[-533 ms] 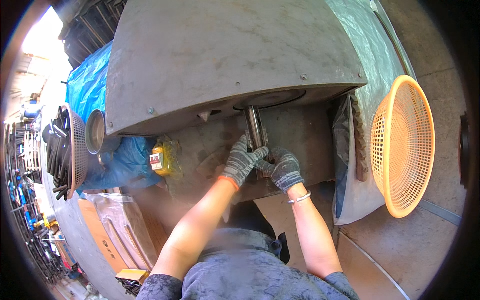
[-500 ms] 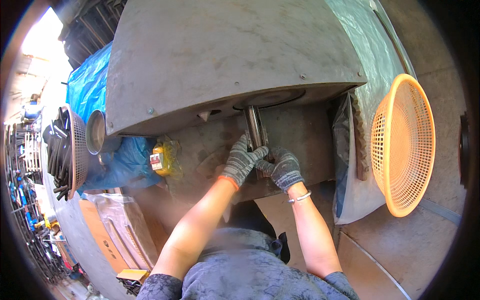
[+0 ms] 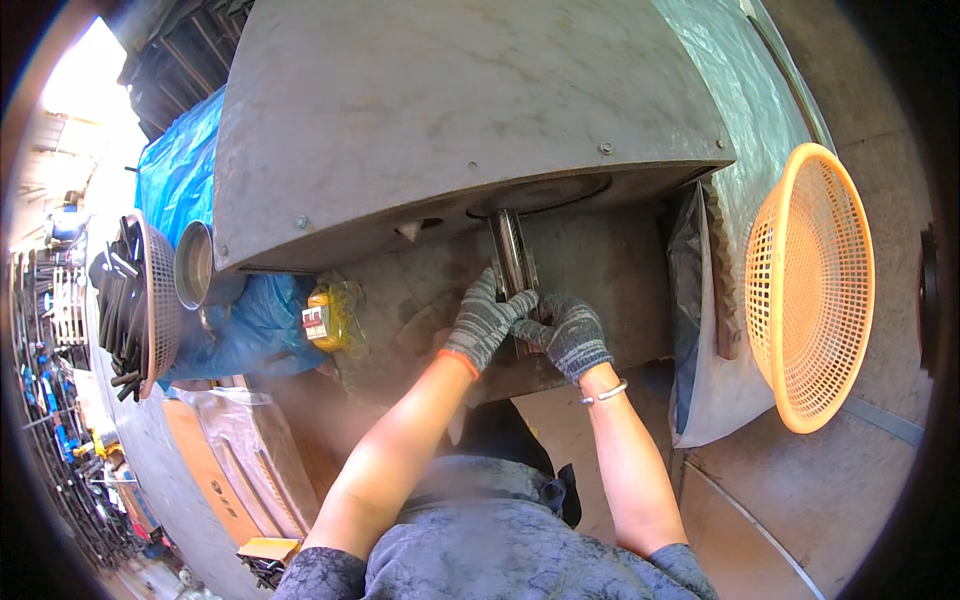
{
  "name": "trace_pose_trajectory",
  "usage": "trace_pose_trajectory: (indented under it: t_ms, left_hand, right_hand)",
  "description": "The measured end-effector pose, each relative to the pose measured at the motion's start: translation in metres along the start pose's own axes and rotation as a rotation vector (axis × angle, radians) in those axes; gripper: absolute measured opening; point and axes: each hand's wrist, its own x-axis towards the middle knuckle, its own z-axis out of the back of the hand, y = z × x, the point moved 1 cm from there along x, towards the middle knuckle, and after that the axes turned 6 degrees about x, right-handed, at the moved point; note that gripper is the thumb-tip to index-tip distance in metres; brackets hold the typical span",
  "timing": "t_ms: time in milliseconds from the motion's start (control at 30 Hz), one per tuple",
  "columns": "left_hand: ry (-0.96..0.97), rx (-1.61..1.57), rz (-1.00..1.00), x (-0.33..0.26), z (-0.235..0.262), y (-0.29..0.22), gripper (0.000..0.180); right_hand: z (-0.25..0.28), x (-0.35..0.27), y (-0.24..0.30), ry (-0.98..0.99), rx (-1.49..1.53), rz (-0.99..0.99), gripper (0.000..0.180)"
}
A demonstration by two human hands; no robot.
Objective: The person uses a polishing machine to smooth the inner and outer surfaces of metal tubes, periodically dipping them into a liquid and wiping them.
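Observation:
A shiny, round metal bar or guide (image 3: pixel 511 250) juts toward me from under a large grey machine housing (image 3: pixel 460 90), its far end at a dark disc (image 3: pixel 545 196). My left hand (image 3: pixel 480 322), in a grey striped knit glove, is closed round the bar's left side, with the thumb across its near part. On the right, my right hand (image 3: pixel 566 337) wears a matching glove. Its fingers are pinched together by the bar's near end, touching the left thumb. Whatever lies between those fingers is hidden.
An orange plastic basket (image 3: pixel 815 290) stands at the right beside plastic sheeting (image 3: pixel 725 390). At left are a basket of black rods (image 3: pixel 160 300), a metal pot (image 3: pixel 196 265), blue sheeting (image 3: pixel 265 330) and a yellow package (image 3: pixel 335 316). Cardboard (image 3: pixel 215 470) lies lower left.

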Motion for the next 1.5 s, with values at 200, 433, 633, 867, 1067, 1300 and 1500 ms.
trace_pose_trajectory:
  t_ms: [200, 433, 633, 867, 1067, 1300, 1500]
  left_hand:
    - [-0.034, 0.133, -0.04, -0.002, -0.001, -0.011, 0.036]
    - [-0.014, 0.076, 0.003, -0.001, -0.001, -0.008, 0.04]
    - [-0.044, 0.128, -0.098, 0.002, -0.002, 0.0, 0.04]
    - [0.008, 0.014, 0.003, -0.003, -0.001, -0.01, 0.039]
    - [-0.026, 0.063, -0.049, 0.004, -0.002, 0.003, 0.038]
    - [-0.022, 0.079, -0.055, 0.002, 0.003, 0.003, 0.037]
    - [-0.069, 0.097, -0.019, -0.004, -0.005, -0.012, 0.036]
  right_hand:
    - [-0.004, 0.002, -0.01, -0.102, 0.04, 0.1, 0.041]
    - [0.003, -0.002, 0.011, -0.031, -0.031, -0.05, 0.039]
    - [-0.011, 0.007, -0.035, -0.091, 0.193, 0.193, 0.026]
    - [-0.005, 0.004, -0.012, -0.079, 0.073, 0.027, 0.042]
    - [0.0, 0.001, -0.006, -0.061, -0.002, 0.098, 0.043]
    - [-0.002, 0.003, -0.007, -0.031, 0.061, 0.12, 0.041]
    - [-0.005, 0.005, -0.02, -0.054, 0.124, 0.056, 0.042]
